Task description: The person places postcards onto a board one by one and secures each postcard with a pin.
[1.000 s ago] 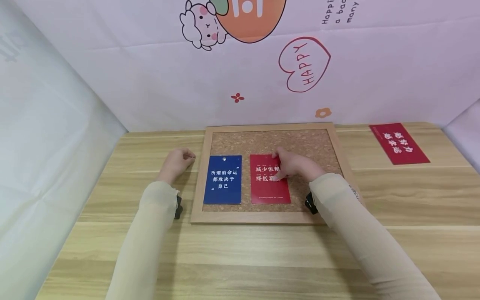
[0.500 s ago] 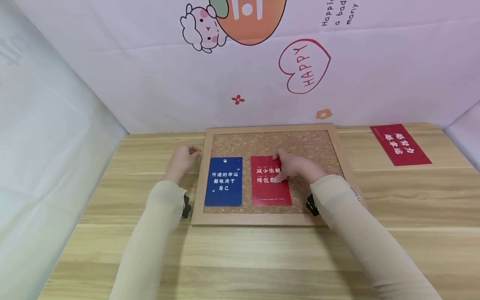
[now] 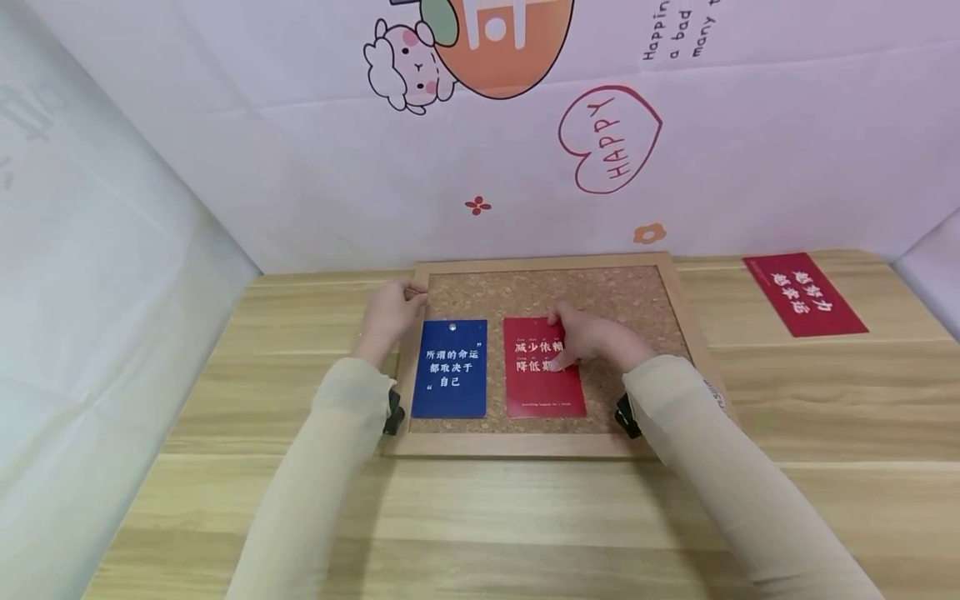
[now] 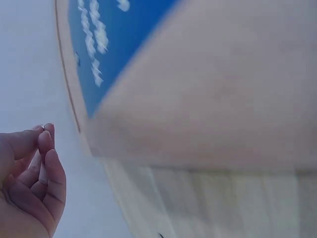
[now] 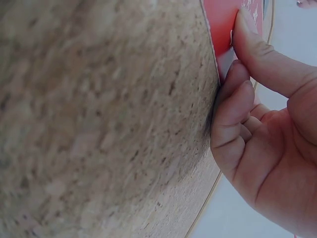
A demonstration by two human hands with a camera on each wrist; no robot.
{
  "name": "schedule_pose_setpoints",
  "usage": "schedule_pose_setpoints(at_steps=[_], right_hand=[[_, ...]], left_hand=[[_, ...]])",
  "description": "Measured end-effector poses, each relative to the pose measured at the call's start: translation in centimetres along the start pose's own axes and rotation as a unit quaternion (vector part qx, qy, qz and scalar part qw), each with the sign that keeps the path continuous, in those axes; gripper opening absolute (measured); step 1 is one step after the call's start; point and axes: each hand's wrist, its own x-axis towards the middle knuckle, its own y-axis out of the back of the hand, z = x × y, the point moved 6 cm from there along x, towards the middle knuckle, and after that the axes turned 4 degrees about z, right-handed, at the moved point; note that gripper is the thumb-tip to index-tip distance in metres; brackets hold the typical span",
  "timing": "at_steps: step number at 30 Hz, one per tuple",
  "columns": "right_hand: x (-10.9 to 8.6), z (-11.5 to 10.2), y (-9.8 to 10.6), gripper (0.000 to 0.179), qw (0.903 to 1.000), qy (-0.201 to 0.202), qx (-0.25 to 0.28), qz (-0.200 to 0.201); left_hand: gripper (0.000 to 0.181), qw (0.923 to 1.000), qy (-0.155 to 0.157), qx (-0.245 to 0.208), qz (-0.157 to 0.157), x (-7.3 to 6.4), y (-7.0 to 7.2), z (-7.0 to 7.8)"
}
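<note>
White backdrop (image 3: 360, 183) across the top of the frame, printed with a sheep (image 3: 390, 71), a heart (image 3: 611, 137) reading HAPPY, two small flowers (image 3: 648, 233). Wood-grain counter (image 3: 525, 517) below it. Cork board (image 3: 555, 290) with a pale wooden rim lies on the counter, mid-frame. Blue card (image 3: 454, 400) is on the left part of the board, small silvery dot near its top edge. Red card (image 3: 546, 393) is just right of that, strip of bare cork between them. Right hand (image 3: 592, 337) has it by the right edge: thumb on the printed face, forefinger behind the edge per right wrist view, grip closed on it. Left hand (image 3: 393, 317) is at the board's upper left corner, above the blue one; thumb and fingertips pinched together, grip closed, can't tell if anything tiny is in it. Second red card (image 3: 806, 294) sits askew, upper right of frame, well apart from the board. Cream sleeves (image 3: 716, 454) on both arms.
</note>
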Motion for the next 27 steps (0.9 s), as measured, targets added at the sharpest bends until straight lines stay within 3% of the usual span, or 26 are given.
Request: schedule_pose_setpoints(at_steps=[13, 19, 27], right_hand=[[-0.1, 0.1, -0.3, 0.060, 1.0000, 0.005, 0.001, -0.004], [0.0, 0.1, -0.2, 0.061, 0.9999, 0.014, -0.006, -0.004], [0.1, -0.1, -0.1, 0.059, 0.9997, 0.023, -0.004, -0.005]], left_hand=[[0.026, 0.9983, -0.056, -0.003, -0.015, -0.4, -2.7, 3.7], [0.026, 0.9985, -0.042, -0.004, -0.036, -1.0, -4.6, 5.2], [0.025, 0.9967, -0.053, -0.032, -0.052, -1.8, -6.4, 7.3]])
